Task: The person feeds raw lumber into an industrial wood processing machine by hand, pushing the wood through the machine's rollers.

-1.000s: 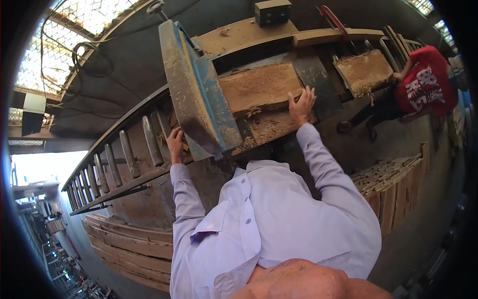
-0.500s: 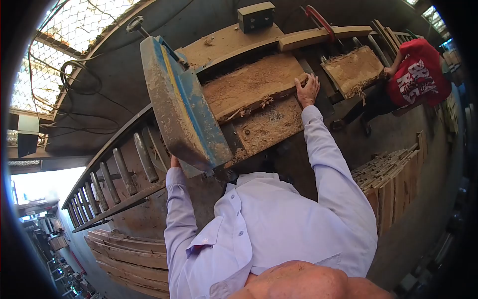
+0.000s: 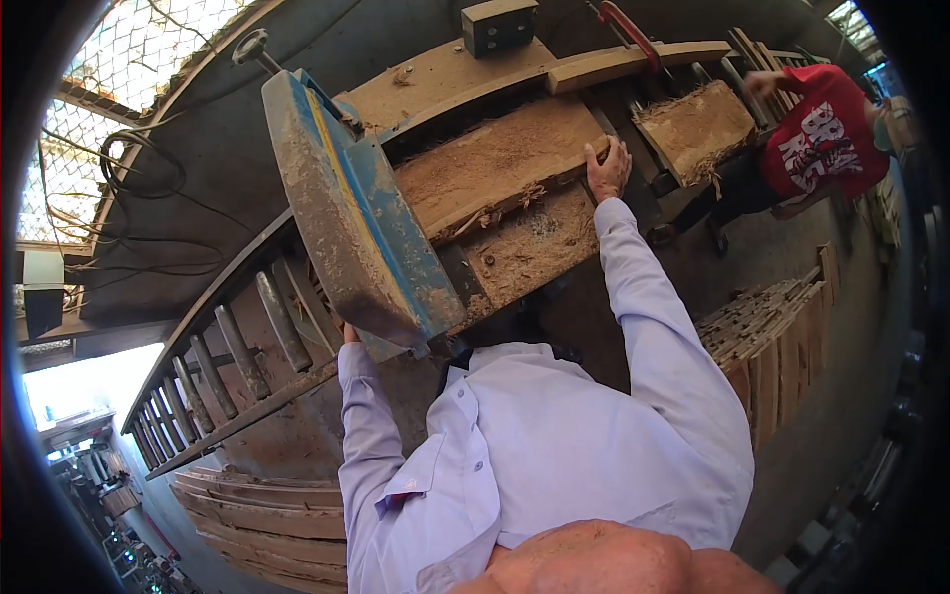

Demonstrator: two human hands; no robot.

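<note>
A thick wooden slab with a rough, splintery edge lies on the machine bed, its left end reaching the blue machine housing. My right hand grips its near right corner, thumb on the slab's side and fingers along the end. Beneath that edge is a bed plate strewn with sawdust. My left hand is down at the near side of the housing, beside the roller conveyor. Most of it is hidden behind the housing, so its fingers do not show.
Another person in a red shirt stands at the right, beside a second slab. A red clamp sits on the curved wooden fence. Stacked boards lie at lower right and lower left. Cables hang at upper left.
The other person's hand has left the second slab and is now raised above it. My right hand stays at the slab's corner. The view has shifted slightly.
</note>
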